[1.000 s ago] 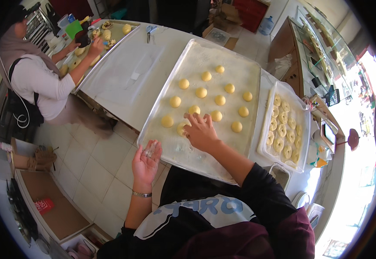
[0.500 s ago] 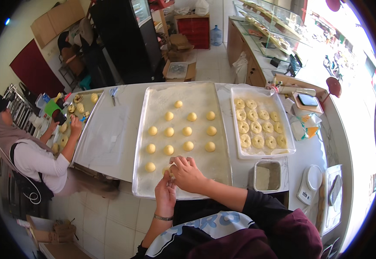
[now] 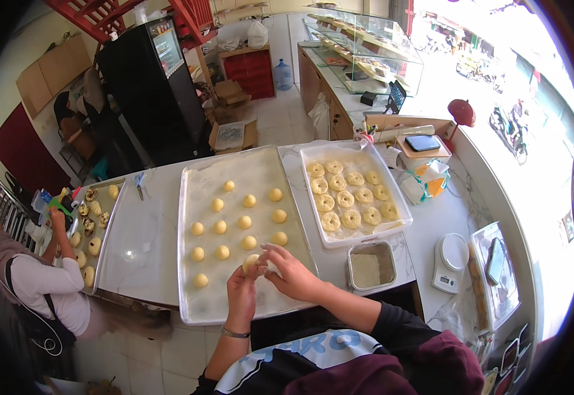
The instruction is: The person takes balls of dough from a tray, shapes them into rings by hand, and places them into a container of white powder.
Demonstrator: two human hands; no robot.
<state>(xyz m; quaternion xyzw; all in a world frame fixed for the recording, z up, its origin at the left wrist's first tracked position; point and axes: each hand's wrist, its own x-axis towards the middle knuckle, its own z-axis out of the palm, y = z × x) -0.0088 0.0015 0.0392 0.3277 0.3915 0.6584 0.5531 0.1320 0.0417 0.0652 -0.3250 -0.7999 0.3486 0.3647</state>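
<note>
My left hand and my right hand meet over the near part of a large parchment-covered metal tray, holding a pale dough ball between their fingertips. Several round dough balls lie spaced out on the tray around and beyond my hands. Just right of it, a white plastic tray holds several ring-shaped doughs. A small metal pan with pale powder sits near my right forearm.
At far left a co-worker works over another tray. Scissors lie between trays. At right are a scale, a lidded container, a tissue pack and a phone. Behind stand a black fridge and glass display.
A second ago my left hand was palm up below the tray edge and my right reached onto the tray; now both hold a dough ball together. The view has tilted up.
</note>
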